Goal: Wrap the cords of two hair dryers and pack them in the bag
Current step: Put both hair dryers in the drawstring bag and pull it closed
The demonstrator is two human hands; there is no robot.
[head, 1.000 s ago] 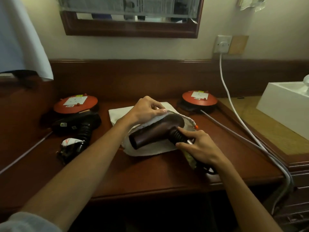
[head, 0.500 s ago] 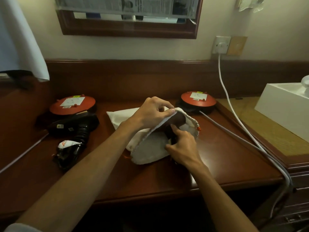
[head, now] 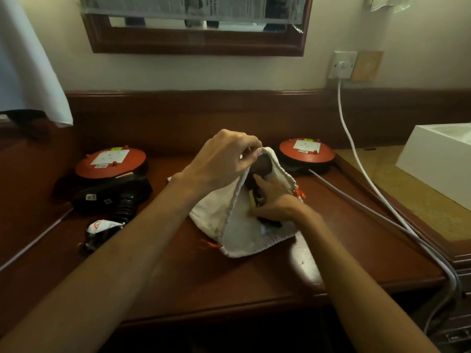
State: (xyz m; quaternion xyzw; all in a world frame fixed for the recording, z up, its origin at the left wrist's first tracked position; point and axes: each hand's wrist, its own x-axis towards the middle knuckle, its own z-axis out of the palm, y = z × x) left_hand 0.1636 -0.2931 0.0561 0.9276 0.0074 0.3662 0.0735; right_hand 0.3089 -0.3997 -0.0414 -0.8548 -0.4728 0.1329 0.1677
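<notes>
Hair dryer number one, the brown one (head: pixel 262 164), sits mostly inside the white drawstring bag (head: pixel 244 233) at the middle of the wooden desk (head: pixel 254 281), only a dark curve of its body showing in the mouth. Left hand (head: pixel 224 159) pinches the upper rim of the bag and lifts it high, fingers curled on the cloth, and that looks like the whole point: the raised edge makes a tent so the opening stays wide. Right hand (head: pixel 274 202) is down in that opening, fingers laid against the dryer's handle and wrapped cord; whether it clamps them or just pushes, I cannot tell, as the fingertips are buried in the cloth. My read is that it is seating the dryer deeper so room remains beside it.

Orange drawstring ends (head: pixel 298 193) poke out at the bag's right edge, slack, so nothing is cinched yet.

Off to the left lies the second hair dryer (head: pixel 114 197), black, on its side, its cord bundled by a white tag (head: pixel 103 225), near enough to grab. It is not yet packed, so I judge the job about half done.

Further out, two round red-topped reels (head: pixel 110 163) flank the bag, and a white cable (head: pixel 356 154) drops from the wall socket (head: pixel 342 64).
</notes>
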